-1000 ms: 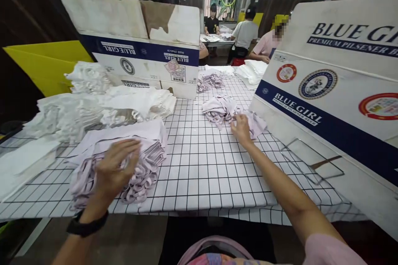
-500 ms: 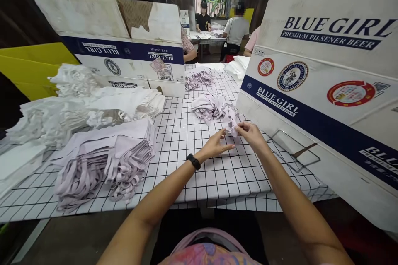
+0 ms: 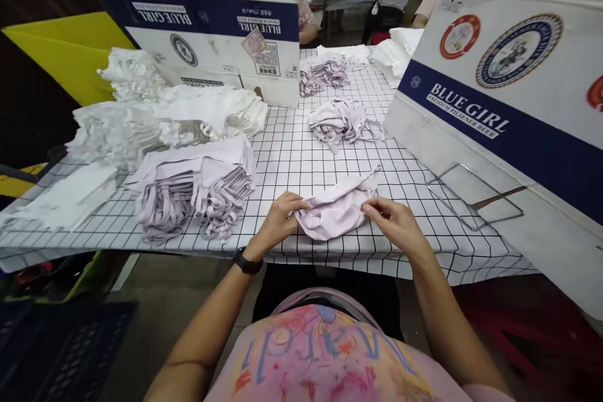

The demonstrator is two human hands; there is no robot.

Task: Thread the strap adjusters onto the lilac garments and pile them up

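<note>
A pale lilac cloth piece (image 3: 332,215) lies partly crumpled near the table's front edge, between my two hands. My left hand (image 3: 281,217), with a black band on the wrist, pinches its left end. At the right end, the fingertips of my right hand (image 3: 389,217) are closed on the cloth's edge. A loose heap of the same lilac cloth (image 3: 338,120) sits farther back, beyond the piece. To the left of my left hand is a neat stack of lilac cloth pieces (image 3: 202,179), with looped straps hanging toward me.
White cloth piles (image 3: 127,122) lie behind the lilac stack. A cardboard box (image 3: 217,44) stands at back left, another box (image 3: 475,94) leans at right beside a wire frame (image 3: 475,196). The table has a checked cloth (image 3: 282,166). Several people are at the far side.
Both hands have come back toward me from the heap, bringing one lilac cloth piece to the front edge and spreading it between them. The view has tilted downward.
</note>
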